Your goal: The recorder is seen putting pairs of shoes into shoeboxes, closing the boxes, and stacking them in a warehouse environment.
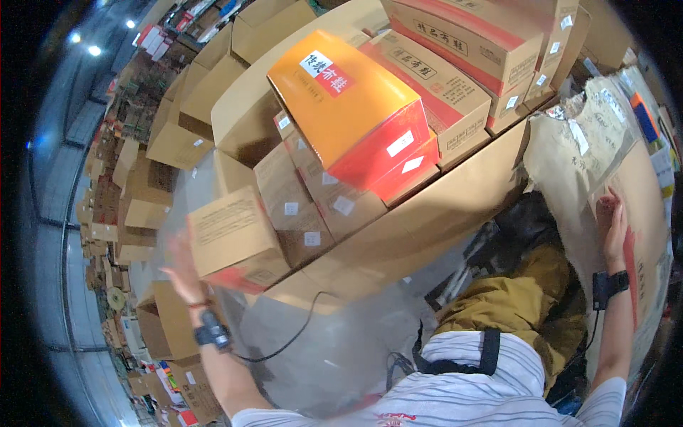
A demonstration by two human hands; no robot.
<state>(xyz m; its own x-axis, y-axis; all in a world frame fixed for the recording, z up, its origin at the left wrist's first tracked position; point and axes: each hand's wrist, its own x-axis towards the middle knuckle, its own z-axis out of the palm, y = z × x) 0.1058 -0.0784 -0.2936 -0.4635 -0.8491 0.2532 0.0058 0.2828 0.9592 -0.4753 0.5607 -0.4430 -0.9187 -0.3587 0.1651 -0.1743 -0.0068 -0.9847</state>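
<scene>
Our nearest thing is the brown box (231, 224) with a red lower edge, at nine o'clock in the view, at the left end of the row of boxes in the big open carton (427, 206). Our left hand (186, 270) is beside the box's outer side, at about eight o'clock from its middle. It is blurred, but looks open with the thumb spread; we cannot tell whether the fingers touch the cardboard. Our right hand (612, 217), at three o'clock, has its fingers loosely curled and nothing visibly pinched; it is in front of the torn cardboard sheet (583, 135), contact unclear.

To handle the box well, we would judge, we should lay a flat palm low on its side and bring the other hand across, keeping its edge square to the neighbouring boxes. We should also mind the black cable (306, 324) at seven o'clock, which could snag.

Farther out, the orange box (341, 99) lies on top of others at twelve o'clock, and opened cartons (171, 128) stand around ten o'clock.
</scene>
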